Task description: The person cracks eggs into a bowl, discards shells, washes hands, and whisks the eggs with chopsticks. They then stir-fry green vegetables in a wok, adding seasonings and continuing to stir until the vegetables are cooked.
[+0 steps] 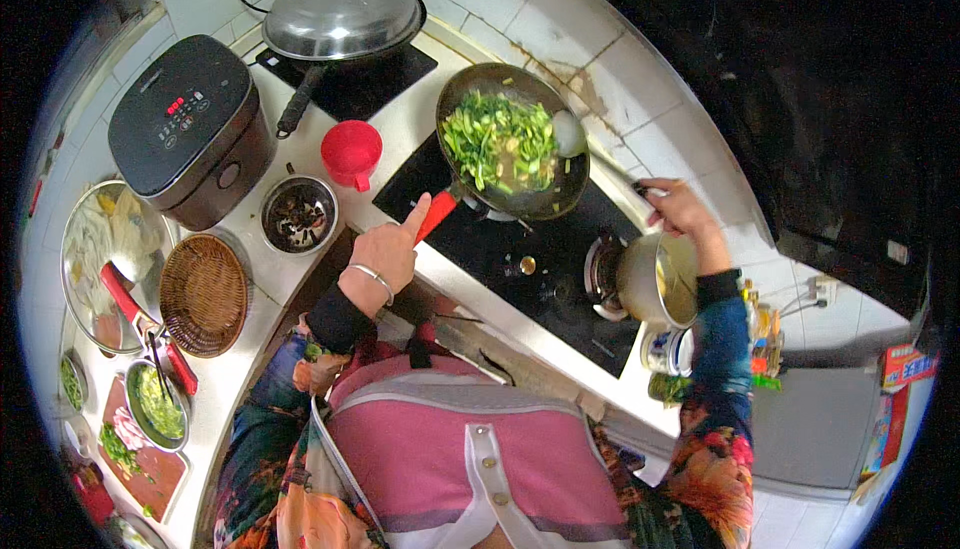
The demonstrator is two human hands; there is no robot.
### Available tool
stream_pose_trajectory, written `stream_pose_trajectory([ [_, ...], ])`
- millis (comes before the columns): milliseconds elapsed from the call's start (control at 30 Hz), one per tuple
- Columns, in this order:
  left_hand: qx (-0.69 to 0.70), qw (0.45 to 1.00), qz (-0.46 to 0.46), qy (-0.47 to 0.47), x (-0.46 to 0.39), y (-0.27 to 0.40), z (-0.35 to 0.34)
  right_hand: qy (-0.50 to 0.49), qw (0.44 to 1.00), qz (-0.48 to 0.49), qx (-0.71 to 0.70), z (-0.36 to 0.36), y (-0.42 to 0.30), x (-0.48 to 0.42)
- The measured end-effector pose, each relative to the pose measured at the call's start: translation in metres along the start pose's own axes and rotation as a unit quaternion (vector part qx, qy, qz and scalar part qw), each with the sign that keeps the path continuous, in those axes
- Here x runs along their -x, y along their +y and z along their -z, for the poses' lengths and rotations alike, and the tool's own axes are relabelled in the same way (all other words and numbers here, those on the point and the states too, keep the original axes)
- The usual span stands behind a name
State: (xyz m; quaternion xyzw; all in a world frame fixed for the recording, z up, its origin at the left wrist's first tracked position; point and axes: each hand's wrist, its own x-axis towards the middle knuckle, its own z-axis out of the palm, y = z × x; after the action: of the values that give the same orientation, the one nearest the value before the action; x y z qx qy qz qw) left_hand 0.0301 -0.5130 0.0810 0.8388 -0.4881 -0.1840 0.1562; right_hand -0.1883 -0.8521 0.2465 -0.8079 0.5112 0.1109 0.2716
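My left hand point(384, 260) grips the red handle point(437, 216) of a dark frying pan point(551, 200), its index finger laid along the handle. Chopped green vegetables point(487, 136) cover much of the pan's bottom. With my right hand point(679, 207) I hold a long-handled metal ladle point(570, 134) by its dark handle end. The ladle's round bowl lies in the pan at the right edge of the greens. Below the pan is a black glass gas hob point(495, 256). A metal pot point(637, 282) stands on the hob's right burner, partly behind my right forearm.
A lidded wok point(345, 16) and a black rice cooker point(187, 136) stand at the back left. Nearby are a red cup point(351, 151), a steel bowl point(328, 204) and a wicker basket point(202, 294). A cutting board point(161, 485) holds chopped food. Jars point(667, 350) sit right of the hob.
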Motion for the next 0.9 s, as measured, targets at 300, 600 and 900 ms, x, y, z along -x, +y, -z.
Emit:
stream_pose_trajectory([
  [300, -0.001, 1.0, -0.024, 0.021, -0.001, -0.005, -0.001, -0.028, 0.977, 0.21, -0.02, -0.052, 0.012, 0.02],
  [600, -0.006, 1.0, -0.016, 0.011, 0.0, -0.003, 0.001, 0.114, 0.932, 0.278, 0.202, 0.014, 0.004, -0.034],
  [900, -0.024, 1.0, -0.001, 0.0, 0.001, 0.001, 0.01, 0.06, 0.843, 0.438, 0.305, 0.0, -0.068, 0.016],
])
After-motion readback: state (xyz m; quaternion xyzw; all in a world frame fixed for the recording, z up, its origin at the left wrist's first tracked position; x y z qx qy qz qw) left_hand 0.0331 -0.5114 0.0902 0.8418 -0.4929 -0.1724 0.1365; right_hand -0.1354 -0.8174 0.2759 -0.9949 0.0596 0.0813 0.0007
